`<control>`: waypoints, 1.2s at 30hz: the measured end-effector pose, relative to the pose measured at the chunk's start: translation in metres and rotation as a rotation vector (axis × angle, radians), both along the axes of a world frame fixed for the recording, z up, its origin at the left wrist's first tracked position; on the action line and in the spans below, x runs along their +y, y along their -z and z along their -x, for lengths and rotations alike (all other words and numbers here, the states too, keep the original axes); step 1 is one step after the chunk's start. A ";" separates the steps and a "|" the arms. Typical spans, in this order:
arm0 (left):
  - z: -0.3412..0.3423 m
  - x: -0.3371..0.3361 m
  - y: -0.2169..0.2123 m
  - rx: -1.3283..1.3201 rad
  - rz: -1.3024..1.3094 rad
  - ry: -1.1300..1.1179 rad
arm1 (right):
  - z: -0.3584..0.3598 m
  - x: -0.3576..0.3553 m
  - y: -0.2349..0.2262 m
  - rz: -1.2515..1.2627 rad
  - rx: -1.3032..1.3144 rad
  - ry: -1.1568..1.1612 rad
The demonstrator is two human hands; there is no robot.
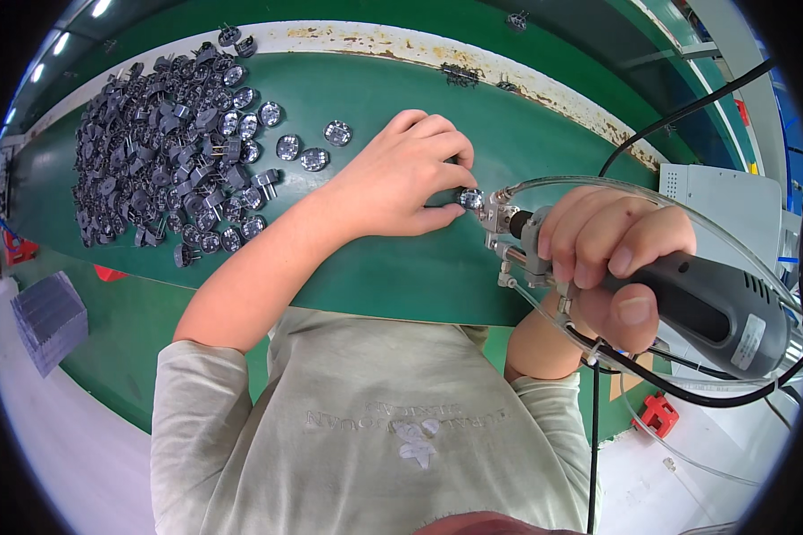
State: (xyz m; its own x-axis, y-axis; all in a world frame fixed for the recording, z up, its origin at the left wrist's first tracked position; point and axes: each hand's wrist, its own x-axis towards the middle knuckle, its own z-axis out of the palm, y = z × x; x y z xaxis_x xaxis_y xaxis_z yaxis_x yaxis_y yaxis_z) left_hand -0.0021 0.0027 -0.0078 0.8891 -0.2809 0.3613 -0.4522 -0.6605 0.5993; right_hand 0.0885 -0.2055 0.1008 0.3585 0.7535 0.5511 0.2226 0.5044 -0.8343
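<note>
The left hand (410, 174) pinches a small round part (469, 198) on the green counter (401, 267), at 3 o'clock of the parts pile (165, 147). The right hand (611, 259) grips a power tool (687, 303), tip touching the part. Loose pinching could let the part spin or slip toward the fingertips.

We see a dark green work surface (393, 267) with a rust-flecked white edge (509, 76), dark grey parts (152, 152) with silvery faces, a grey-and-black handheld tool (687, 308), and a pale grey-green shirt (366, 419).
</note>
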 end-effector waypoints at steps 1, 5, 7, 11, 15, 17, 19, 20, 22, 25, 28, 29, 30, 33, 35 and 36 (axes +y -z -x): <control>-0.001 -0.001 0.000 0.000 0.003 0.009 | 0.006 0.002 -0.003 0.015 -0.015 0.068; 0.001 -0.002 0.002 -0.014 0.005 0.000 | 0.017 0.007 -0.002 0.026 -0.022 0.145; -0.001 0.001 0.002 -0.017 0.004 0.002 | 0.018 0.014 -0.003 0.038 -0.035 0.172; -0.002 -0.001 0.001 -0.025 0.025 0.033 | 0.020 0.023 0.008 -0.086 0.037 0.163; -0.005 -0.003 0.000 -0.052 0.019 0.048 | 0.027 0.018 0.007 -0.074 0.100 0.223; 0.002 -0.004 -0.003 -0.042 -0.020 0.019 | 0.029 0.011 0.000 -0.207 0.251 0.199; -0.002 0.001 -0.012 -0.038 -0.075 -0.038 | 0.022 -0.003 -0.014 -0.318 0.197 0.211; -0.004 0.006 -0.019 -0.037 -0.112 -0.084 | 0.018 -0.009 -0.019 -0.361 0.174 0.208; -0.017 0.018 -0.034 -0.029 -0.196 -0.194 | 0.013 -0.016 -0.022 -0.419 0.184 0.212; -0.071 0.051 -0.047 -0.035 -0.285 -0.423 | 0.016 -0.008 -0.009 -0.363 0.190 0.293; -0.121 0.092 -0.032 0.052 -0.222 -0.555 | 0.016 0.001 0.002 -0.304 0.213 0.284; -0.131 0.102 -0.033 0.059 -0.261 -0.611 | 0.017 0.002 0.001 -0.298 0.220 0.290; -0.136 0.112 -0.032 0.094 -0.333 -0.761 | 0.017 0.002 0.002 -0.293 0.252 0.290; -0.136 0.155 -0.012 0.305 -0.521 -0.920 | 0.017 0.000 0.005 -0.282 0.285 0.307; -0.130 0.174 -0.004 0.480 -0.446 -1.026 | 0.014 -0.001 0.003 -0.270 0.223 0.336; -0.125 0.190 0.010 0.436 -0.449 -1.033 | 0.015 -0.001 0.006 -0.296 0.280 0.310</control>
